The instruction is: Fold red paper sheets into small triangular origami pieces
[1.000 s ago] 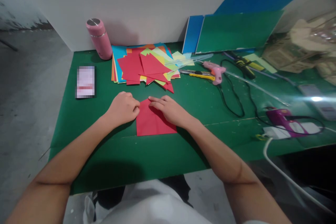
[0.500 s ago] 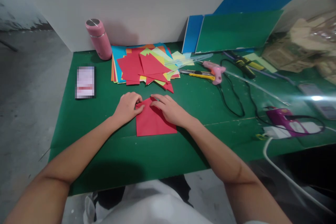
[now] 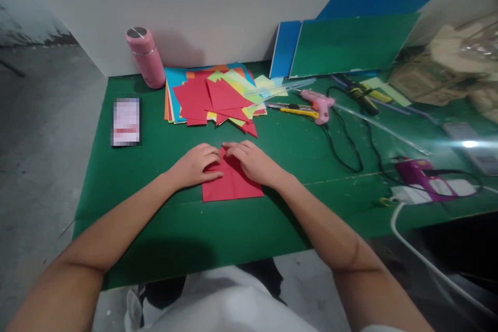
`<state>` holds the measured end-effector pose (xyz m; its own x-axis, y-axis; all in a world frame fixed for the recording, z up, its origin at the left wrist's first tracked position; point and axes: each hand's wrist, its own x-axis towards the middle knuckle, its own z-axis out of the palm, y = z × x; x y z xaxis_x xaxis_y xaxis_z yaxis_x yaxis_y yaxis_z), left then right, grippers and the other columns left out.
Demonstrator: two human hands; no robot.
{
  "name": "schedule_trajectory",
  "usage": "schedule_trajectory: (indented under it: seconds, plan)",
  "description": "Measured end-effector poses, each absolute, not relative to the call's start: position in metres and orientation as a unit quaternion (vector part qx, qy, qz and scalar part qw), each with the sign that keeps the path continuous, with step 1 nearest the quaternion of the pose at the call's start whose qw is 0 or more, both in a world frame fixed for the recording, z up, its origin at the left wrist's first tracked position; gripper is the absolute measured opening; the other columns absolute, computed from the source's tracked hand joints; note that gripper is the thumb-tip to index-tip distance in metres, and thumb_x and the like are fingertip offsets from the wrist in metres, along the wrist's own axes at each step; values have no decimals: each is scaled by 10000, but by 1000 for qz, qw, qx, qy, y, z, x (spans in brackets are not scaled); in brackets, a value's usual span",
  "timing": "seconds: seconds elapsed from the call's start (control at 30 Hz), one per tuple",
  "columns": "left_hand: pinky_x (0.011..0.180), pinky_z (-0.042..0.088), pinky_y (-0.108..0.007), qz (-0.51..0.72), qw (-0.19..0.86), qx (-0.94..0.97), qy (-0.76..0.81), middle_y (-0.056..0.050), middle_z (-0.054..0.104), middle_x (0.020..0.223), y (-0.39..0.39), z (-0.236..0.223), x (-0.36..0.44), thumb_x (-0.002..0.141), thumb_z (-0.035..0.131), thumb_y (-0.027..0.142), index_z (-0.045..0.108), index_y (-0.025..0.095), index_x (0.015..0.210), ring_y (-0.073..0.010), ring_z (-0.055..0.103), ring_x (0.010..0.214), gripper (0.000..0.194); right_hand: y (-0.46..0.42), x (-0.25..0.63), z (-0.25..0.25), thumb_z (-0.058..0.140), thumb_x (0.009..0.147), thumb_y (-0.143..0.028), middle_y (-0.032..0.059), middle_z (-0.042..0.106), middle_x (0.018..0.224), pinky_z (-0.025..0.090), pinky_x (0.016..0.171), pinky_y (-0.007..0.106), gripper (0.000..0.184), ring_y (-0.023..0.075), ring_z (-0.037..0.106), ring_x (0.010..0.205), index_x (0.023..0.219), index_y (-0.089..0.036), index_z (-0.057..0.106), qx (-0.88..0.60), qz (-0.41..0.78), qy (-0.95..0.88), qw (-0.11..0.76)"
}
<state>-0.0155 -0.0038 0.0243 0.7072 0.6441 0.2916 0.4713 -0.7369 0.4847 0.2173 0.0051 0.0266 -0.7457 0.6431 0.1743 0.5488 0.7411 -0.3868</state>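
A sheet of red paper (image 3: 236,184) lies on the green tabletop in front of me, its straight lower edge toward my body. My left hand (image 3: 200,166) covers its upper left part. The fingers are bent over the paper and the thumb stretches across it, holding it. At the upper right my right hand (image 3: 252,162) grips the paper, curled fingertips at its top edge. Between both hands a narrow strip of the red sheet shows. Whether a fold lies under the fingers is hidden.
Behind the paper lies a pile of coloured paper (image 3: 194,101). A pink bottle (image 3: 150,62) and a phone (image 3: 126,122) are at the left. To the right lie a yellow cutter (image 3: 299,111), a pink glue gun (image 3: 321,106) with its cable, and a power strip (image 3: 416,194).
My left hand has slid right and a little toward me over the red paper, its fingertips now closer to the right hand. My right hand has barely moved.
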Motion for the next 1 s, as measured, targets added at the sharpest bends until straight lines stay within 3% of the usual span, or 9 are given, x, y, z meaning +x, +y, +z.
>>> schedule_trajectory:
  seconds: [0.17,0.3,0.43,0.6,0.73,0.9,1.0]
  plan:
    - [886,488,-390,252,150,910,292,-93,715,1001,-1,25,-15,980,457,274,685,160,834,-207,624,924,294,5,217,27,346,939,-61,138,553,1403,485,928,458,349,253,553,1072,1155,-142,608,-327,139,-926,123]
    - [920,476,-401,241,138,921,272,-80,718,1073,4,24,-19,958,529,279,718,175,857,-213,616,975,239,6,219,27,375,949,-92,117,641,1276,514,841,411,401,243,567,997,1292,-184,561,-333,143,-927,100]
    - [877,475,-385,228,139,922,281,-56,717,979,7,25,-22,942,576,310,741,208,874,-204,609,932,206,7,220,27,361,950,-88,134,686,1135,514,834,400,443,253,565,998,1364,-147,509,-328,148,-929,87]
    - [813,473,-356,224,150,918,290,-56,708,933,6,26,-23,935,593,310,748,203,875,-194,620,887,198,3,215,27,366,920,-50,146,632,1287,511,882,417,409,255,563,1051,1281,-127,543,-363,160,-910,121]
    - [824,483,-355,214,144,924,281,-63,705,945,6,27,-24,944,577,311,751,205,903,-195,623,904,208,2,215,28,389,882,-33,137,644,1282,522,888,448,405,265,582,1054,1246,-146,524,-374,169,-898,157]
    - [815,501,-349,220,145,930,256,-82,720,945,4,29,-27,967,525,316,745,180,935,-197,640,891,261,3,225,33,420,924,-124,150,551,1398,506,964,470,293,263,581,1175,1201,-184,496,-330,184,-904,200]
    - [834,503,-355,220,158,940,209,-63,748,914,2,31,-26,971,514,316,746,195,914,-198,657,901,268,2,228,33,405,927,-128,175,567,1359,517,950,463,282,265,587,1198,1190,-177,495,-330,188,-903,202]
